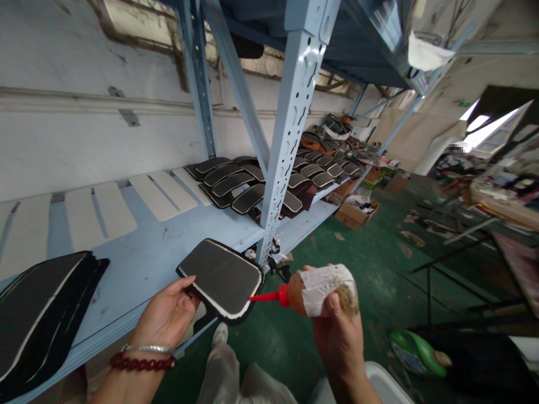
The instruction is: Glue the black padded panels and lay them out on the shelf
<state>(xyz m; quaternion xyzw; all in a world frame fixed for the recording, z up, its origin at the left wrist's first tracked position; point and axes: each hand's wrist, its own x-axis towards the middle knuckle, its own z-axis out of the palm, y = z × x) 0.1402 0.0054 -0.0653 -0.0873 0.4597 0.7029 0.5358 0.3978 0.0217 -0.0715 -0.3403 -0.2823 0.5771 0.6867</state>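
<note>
A dark grey padded panel (pixel 225 275) with a black border and a pale line round its edge is held at its left side by my left hand (pixel 168 314), thumb on top and fingers beneath. My right hand (pixel 341 336) wraps round a squeeze bottle (pixel 326 290) with amber contents and a whitish wrapping. The bottle lies sideways, and its red nozzle (pixel 267 296) points left, its tip at the panel's right edge on the pale line.
A blue shelf (pixel 155 247) bears white strips (pixel 155 193), a black stack of panels (pixel 42 314) at left and many dark curved pieces (pixel 231 182). A blue upright post (pixel 290 118) rises just beyond the panel. A green bottle (pixel 416 353) is at lower right.
</note>
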